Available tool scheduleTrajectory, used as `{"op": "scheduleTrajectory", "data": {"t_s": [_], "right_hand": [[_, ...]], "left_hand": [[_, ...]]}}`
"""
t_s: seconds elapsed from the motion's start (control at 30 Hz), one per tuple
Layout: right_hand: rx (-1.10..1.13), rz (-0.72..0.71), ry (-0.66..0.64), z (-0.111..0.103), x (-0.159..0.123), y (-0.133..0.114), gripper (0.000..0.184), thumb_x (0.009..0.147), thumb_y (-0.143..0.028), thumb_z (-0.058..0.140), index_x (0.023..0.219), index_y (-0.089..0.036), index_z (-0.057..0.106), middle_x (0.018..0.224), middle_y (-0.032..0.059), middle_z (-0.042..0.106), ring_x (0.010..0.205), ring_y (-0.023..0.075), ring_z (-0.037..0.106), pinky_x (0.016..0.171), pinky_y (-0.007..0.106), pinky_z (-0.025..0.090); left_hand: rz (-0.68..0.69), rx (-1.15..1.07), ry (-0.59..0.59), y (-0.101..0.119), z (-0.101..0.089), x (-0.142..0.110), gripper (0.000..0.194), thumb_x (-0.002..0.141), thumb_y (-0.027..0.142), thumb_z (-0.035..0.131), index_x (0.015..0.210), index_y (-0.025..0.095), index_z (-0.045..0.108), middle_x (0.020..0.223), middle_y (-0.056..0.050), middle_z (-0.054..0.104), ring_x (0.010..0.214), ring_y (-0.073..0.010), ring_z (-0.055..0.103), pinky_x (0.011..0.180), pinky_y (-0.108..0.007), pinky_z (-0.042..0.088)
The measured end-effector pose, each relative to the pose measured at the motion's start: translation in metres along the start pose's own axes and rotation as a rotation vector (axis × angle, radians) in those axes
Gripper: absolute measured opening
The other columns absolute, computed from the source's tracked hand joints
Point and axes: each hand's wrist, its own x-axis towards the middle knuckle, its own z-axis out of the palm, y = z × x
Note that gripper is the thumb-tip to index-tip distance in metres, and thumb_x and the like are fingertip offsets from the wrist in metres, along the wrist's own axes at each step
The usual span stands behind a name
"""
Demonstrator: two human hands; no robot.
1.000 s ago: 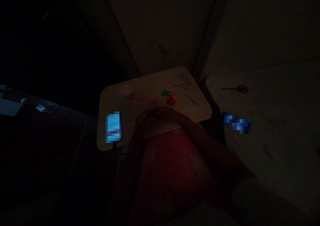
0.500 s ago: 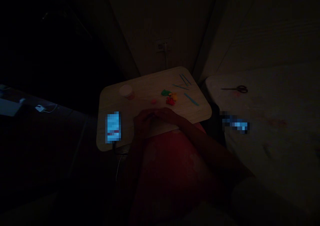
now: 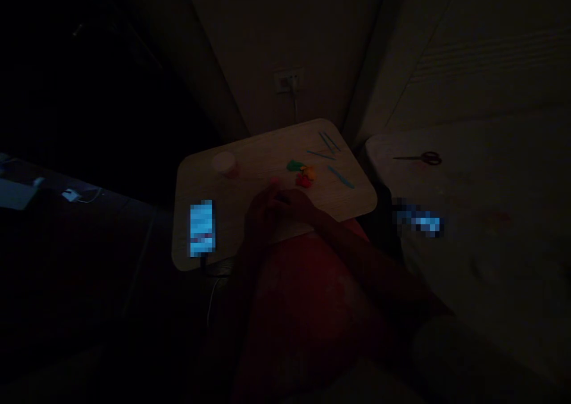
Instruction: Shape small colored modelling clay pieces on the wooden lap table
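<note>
The light is very dim. My left hand [image 3: 260, 212] and my right hand [image 3: 297, 204] meet over the near edge of the small wooden table, fingers bent toward each other. Whatever lies between the fingertips is too dark to make out. Just beyond the fingers is a small pink lump [image 3: 274, 181], partly covered by them. Soft-looking lumps like modelling clay lie past my right hand: red [image 3: 304, 181], orange [image 3: 308, 172] and green [image 3: 294, 165], touching one another.
A lidded tub [image 3: 225, 163] stands at the table's back left. Blue sticks [image 3: 328, 142] and a blue plastic knife [image 3: 341, 177] lie to the right. A lit phone [image 3: 202, 228] with a cable is at the left edge. Scissors [image 3: 422, 157] rest on the pale surface at right.
My hands have drawn closer together, the left shifting right and its fingers rising toward the pink lump. The lumps and tools stay where they were.
</note>
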Motion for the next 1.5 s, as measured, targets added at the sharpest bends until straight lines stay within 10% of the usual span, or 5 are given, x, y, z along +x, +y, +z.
{"op": "scheduleTrajectory", "data": {"t_s": [0.7,1.03,1.5], "right_hand": [[0.216,-0.126,-0.059,0.003,0.000,0.018,0.034,0.102,-0.042,0.058,0.100,-0.014,0.078,0.088,0.0057,0.075,0.080,0.0173,0.065,0.077,0.027,0.045],[0.245,-0.137,0.043,0.004,-0.002,0.012,0.044,0.104,-0.051,0.052,0.101,-0.014,0.077,0.087,0.0046,0.074,0.080,0.0160,0.062,0.077,0.026,0.042],[0.369,-0.187,-0.086,0.001,-0.001,0.020,0.043,0.102,-0.049,0.053,0.108,-0.012,0.075,0.097,0.0080,0.074,0.087,0.0191,0.065,0.083,0.030,0.047]], "left_hand": [[-0.069,-0.150,-0.039,-0.004,-0.006,0.000,0.040,0.095,0.038,0.070,0.133,0.024,0.070,0.135,-0.011,0.071,0.127,-0.0276,0.066,0.115,-0.048,0.049],[-0.072,-0.023,0.212,-0.008,-0.010,-0.003,0.037,0.081,0.041,0.085,0.109,0.020,0.071,0.113,-0.007,0.070,0.108,-0.0243,0.068,0.098,-0.039,0.056],[0.005,0.009,-0.024,-0.007,-0.005,-0.001,0.047,0.092,0.048,0.074,0.132,0.023,0.068,0.132,-0.011,0.070,0.123,-0.0290,0.066,0.111,-0.051,0.052]]}}
